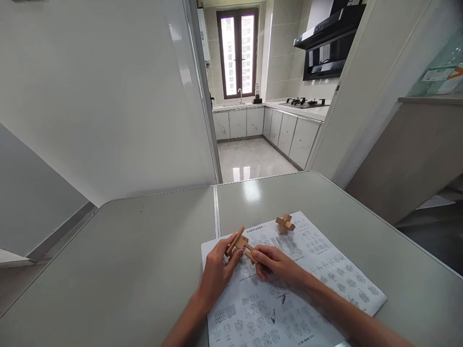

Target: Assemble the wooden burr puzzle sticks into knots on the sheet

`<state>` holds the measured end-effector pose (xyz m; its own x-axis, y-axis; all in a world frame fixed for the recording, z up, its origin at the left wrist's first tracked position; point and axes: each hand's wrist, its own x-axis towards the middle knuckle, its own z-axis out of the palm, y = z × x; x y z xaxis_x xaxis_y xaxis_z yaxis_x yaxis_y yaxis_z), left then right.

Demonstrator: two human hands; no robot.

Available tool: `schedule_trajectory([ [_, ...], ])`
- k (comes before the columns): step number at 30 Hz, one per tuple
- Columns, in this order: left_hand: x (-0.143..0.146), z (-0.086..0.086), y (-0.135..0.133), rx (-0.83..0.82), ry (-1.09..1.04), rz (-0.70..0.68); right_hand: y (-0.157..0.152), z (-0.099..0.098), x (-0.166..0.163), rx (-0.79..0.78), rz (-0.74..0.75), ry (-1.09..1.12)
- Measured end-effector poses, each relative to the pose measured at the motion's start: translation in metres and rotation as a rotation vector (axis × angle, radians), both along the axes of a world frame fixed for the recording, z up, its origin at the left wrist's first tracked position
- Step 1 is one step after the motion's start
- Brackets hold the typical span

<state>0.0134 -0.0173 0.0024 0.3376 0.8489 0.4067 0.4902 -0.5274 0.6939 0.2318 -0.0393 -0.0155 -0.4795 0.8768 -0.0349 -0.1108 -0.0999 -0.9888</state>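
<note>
Free tabletop (152,255) leftward, block cluster (285,223) ahead

Printed sheet (258,291) cut off below

Left hand (219,261), right hand (270,262) (bare), 2 pinches

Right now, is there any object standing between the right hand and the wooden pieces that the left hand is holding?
Nothing visible does. The right hand grips the wooden pieces directly, together with the left hand. The separate wooden block cluster sits farther out on the printed sheet, not between them.
</note>
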Motion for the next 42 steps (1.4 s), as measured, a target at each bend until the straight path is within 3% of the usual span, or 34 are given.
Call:
schedule_trajectory([
  [24, -0.003, -0.014, 0.0, 0.197, 0.131, -0.005, -0.006, 0.006, -0.001, -0.001, -0.023, -0.052],
  [29, -0.002, -0.015, -0.001, 0.225, 0.132, -0.011, -0.005, 0.006, -0.004, 0.022, 0.006, 0.03],
  [42, 0.003, -0.006, -0.007, 0.138, 0.207, -0.194, -0.007, 0.009, -0.002, 0.094, 0.038, -0.007],
])
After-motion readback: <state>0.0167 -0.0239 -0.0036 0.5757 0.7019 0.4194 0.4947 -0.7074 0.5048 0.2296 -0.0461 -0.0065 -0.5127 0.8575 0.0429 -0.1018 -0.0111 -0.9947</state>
